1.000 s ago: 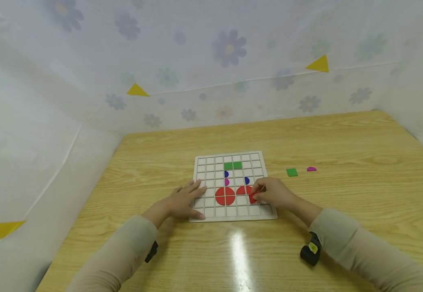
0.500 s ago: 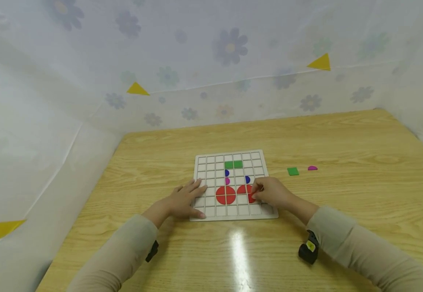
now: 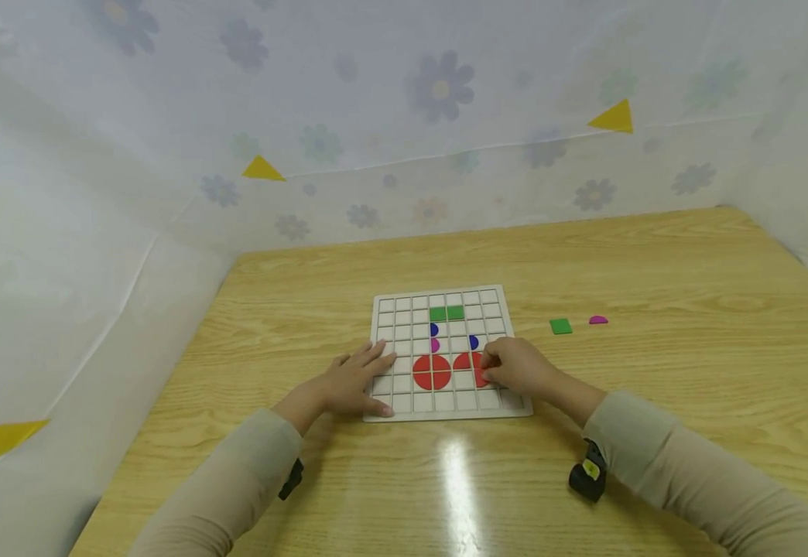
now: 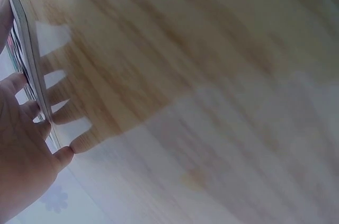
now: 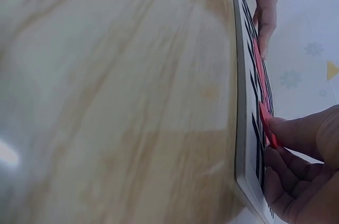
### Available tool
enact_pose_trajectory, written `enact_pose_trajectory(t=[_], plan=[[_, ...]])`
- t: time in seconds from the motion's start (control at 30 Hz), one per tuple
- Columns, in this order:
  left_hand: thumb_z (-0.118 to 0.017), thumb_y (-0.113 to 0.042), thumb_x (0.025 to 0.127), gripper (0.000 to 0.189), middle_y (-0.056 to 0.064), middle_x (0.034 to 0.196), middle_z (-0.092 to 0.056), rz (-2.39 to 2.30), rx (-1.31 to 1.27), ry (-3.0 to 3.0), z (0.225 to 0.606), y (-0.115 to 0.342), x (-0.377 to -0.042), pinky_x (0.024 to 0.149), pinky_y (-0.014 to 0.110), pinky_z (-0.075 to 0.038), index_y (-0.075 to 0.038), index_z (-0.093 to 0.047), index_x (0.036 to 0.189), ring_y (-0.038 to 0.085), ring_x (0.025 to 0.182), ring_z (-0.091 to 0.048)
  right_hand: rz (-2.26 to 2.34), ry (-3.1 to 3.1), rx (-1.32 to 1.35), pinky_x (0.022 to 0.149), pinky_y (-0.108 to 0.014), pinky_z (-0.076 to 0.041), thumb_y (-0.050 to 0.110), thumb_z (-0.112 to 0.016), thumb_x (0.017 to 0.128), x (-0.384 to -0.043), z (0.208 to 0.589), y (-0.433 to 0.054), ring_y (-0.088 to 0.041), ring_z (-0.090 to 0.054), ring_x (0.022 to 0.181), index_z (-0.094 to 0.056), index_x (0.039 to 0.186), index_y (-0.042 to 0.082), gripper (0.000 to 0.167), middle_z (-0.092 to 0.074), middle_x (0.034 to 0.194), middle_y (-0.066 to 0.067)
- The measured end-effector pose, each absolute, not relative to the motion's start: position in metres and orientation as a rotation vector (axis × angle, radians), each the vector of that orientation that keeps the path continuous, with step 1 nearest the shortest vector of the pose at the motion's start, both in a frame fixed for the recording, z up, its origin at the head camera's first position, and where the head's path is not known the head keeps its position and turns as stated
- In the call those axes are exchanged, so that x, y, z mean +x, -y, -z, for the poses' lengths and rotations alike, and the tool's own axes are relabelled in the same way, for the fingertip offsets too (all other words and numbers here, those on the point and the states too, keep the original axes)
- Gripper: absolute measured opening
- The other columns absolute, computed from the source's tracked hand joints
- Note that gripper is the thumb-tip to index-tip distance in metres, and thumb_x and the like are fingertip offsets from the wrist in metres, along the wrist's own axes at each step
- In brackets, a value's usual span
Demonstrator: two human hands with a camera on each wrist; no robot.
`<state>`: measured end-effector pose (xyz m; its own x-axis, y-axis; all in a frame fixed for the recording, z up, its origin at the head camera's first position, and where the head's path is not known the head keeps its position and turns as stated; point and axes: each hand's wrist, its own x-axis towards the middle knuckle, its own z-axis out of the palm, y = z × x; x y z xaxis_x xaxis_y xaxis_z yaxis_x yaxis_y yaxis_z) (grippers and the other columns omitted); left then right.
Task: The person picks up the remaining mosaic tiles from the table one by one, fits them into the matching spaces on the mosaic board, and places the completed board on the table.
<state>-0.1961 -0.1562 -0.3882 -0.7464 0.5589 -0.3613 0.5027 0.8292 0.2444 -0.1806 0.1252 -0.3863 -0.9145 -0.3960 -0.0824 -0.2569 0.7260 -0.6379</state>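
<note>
A white grid board [image 3: 421, 402] lies on the table. My left hand [image 3: 351, 384] rests with spread fingers on its left edge. Thumb and fingers of my right hand [image 3: 524, 367] pinch a red quarter-circle piece [image 5: 267, 123], which stands slightly tilted at the board's surface in the right wrist view. In the head view this piece is partly hidden by the fingertips. It adjoins a red quarter piece [image 3: 462, 362] and another above it. To the left, red quarters form a full circle [image 3: 432, 372]. Higher up sit green squares [image 3: 446, 313], blue half-circles [image 3: 474, 342] and a magenta half-circle [image 3: 435, 346].
A loose green square [image 3: 560, 326] and a magenta half-circle [image 3: 598, 319] lie on the wooden table [image 3: 292, 302] right of the board. Flowered white sheeting [image 3: 390, 116] with yellow triangles hangs around the table's back and sides.
The red quarter-circle in my right hand has turned and shifted slightly, now lining up under the red piece above it. My left hand has stayed on the board's edge.
</note>
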Motion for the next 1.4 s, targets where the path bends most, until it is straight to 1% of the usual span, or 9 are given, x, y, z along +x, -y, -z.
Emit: enact_pose_trajectory(t=[0.23, 0.37, 0.57, 0.67, 1.17, 1.4], plan=[[-0.054, -0.058, 0.072, 0.085, 0.002, 0.144, -0.002, -0.193, 0.787, -2.591, 0.388, 0.156, -0.196, 0.099, 0.047, -0.008, -0.022, -0.016, 0.139, 0.021, 0.130, 0.003, 0.939, -2.727, -0.516, 0.061, -0.027, -0.041, 0.007, -0.064, 0.075, -0.182, 0.389, -0.124, -0.013, -0.048, 0.066, -0.061, 0.073, 0.007, 0.004, -0.055, 0.071, 0.001], [-0.054, -0.058, 0.072, 0.085, 0.002, 0.144, -0.002, -0.191, 0.790, -2.592, 0.388, 0.156, -0.196, 0.099, 0.047, -0.007, -0.022, -0.016, 0.139, 0.021, 0.130, 0.003, 0.929, -2.708, -0.499, 0.063, -0.028, -0.042, 0.006, -0.064, 0.075, -0.182, 0.390, -0.123, -0.014, -0.047, 0.068, -0.062, 0.076, 0.006, 0.003, -0.054, 0.073, 0.001], [-0.054, -0.058, 0.072, 0.086, 0.002, 0.144, -0.002, -0.188, 0.785, -2.588, 0.387, 0.156, -0.196, 0.099, 0.047, -0.007, -0.022, -0.015, 0.139, 0.021, 0.130, 0.003, 0.964, -2.688, -0.496, 0.068, -0.030, -0.044, 0.004, -0.063, 0.076, -0.182, 0.390, -0.123, -0.014, -0.051, 0.074, -0.061, 0.087, 0.003, 0.012, -0.056, 0.079, 0.000], [-0.054, -0.058, 0.072, 0.086, 0.001, 0.144, -0.001, -0.191, 0.780, -2.585, 0.388, 0.156, -0.196, 0.099, 0.047, -0.007, -0.023, -0.015, 0.139, 0.020, 0.129, 0.004, 1.009, -2.665, -0.495, 0.068, -0.030, -0.044, 0.003, -0.062, 0.076, -0.181, 0.390, -0.124, -0.014, -0.052, 0.075, -0.060, 0.090, 0.002, 0.014, -0.056, 0.080, 0.000], [-0.054, -0.060, 0.071, 0.086, 0.000, 0.144, -0.003, -0.197, 0.778, -2.598, 0.389, 0.159, -0.198, 0.099, 0.047, -0.008, -0.024, -0.017, 0.139, 0.019, 0.130, 0.002, 1.116, -2.625, -0.561, 0.071, -0.030, -0.043, 0.004, -0.062, 0.076, -0.176, 0.387, -0.134, -0.015, -0.051, 0.079, -0.060, 0.092, 0.003, 0.016, -0.057, 0.083, -0.001], [-0.055, -0.059, 0.071, 0.085, 0.002, 0.144, -0.005, -0.202, 0.800, -2.607, 0.388, 0.158, -0.195, 0.098, 0.048, -0.009, -0.022, -0.019, 0.139, 0.022, 0.130, 0.001, 1.105, -2.652, -0.627, 0.067, -0.029, -0.042, 0.004, -0.060, 0.076, -0.170, 0.384, -0.149, -0.015, -0.049, 0.076, -0.060, 0.093, 0.000, 0.018, -0.055, 0.081, -0.001]])
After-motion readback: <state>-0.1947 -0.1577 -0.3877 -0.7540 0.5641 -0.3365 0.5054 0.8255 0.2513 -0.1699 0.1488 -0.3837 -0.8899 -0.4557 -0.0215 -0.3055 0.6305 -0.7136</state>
